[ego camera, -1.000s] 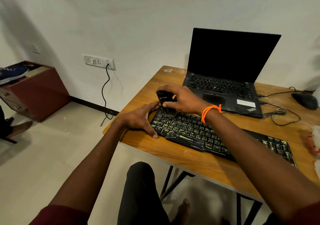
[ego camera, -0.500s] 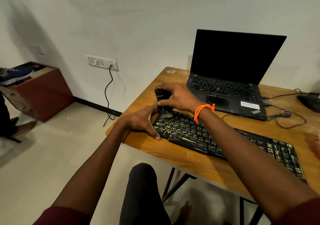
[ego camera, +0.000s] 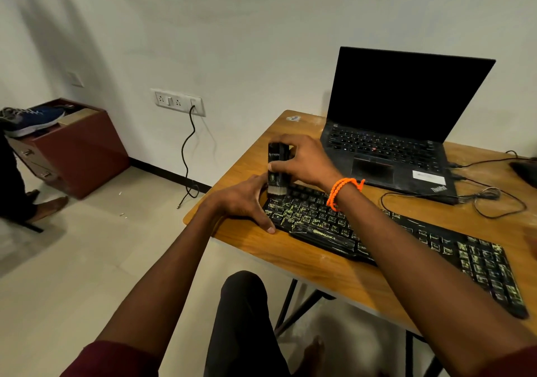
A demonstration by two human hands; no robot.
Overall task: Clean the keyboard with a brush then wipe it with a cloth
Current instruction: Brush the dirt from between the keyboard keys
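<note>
At the keyboard's (ego camera: 377,231) left end, right hand (ego camera: 302,159) grips upright brush (ego camera: 277,170); left hand (ego camera: 244,199) seemingly flat beside.

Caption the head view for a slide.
Right hand holds a black block brush upright on the black yellow-lettered keyboard; left hand steadies its end.

right hand (ego camera: 302,160) grips brush (ego camera: 277,170) upright, bristles on keyboard (ego camera: 406,237) corner | left hand (ego camera: 244,199) braces keyboard edge

Maroon short sleeves (ego camera: 116,359); orange beaded bracelet (ego camera: 341,192) on right wrist; dark trousers (ego camera: 241,324); feet seemingly bare.
</note>
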